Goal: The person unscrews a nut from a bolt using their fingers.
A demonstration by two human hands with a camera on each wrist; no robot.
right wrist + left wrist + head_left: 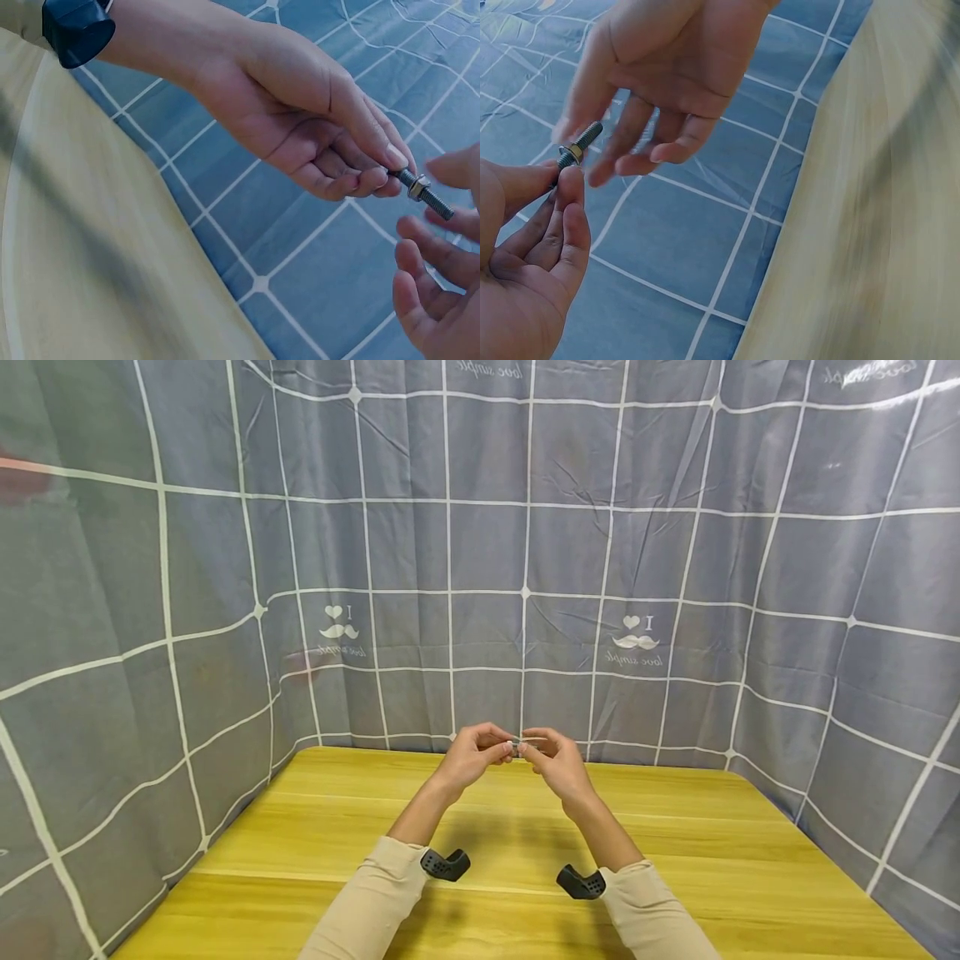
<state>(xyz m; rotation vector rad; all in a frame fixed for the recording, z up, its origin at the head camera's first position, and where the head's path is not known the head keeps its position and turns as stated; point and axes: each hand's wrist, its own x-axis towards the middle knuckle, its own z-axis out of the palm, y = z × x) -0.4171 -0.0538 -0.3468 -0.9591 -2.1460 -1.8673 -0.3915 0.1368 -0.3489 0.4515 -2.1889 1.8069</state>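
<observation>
My left hand pinches one end of a threaded metal bolt between thumb and forefinger. A nut sits partway along the thread, with what looks like a washer against it. Beyond the nut, the bare thread points toward my right hand. That hand has its thumb and fingers spread apart around the free end, slightly blurred. No grip by the right hand on the bolt shows. The held end of the bolt is hidden by my left fingers.
Both hands are raised over the far edge of a yellow wood-grain table. A grey curtain with white grid lines hangs behind and along both sides. Black wrist devices sit at the sleeve cuffs.
</observation>
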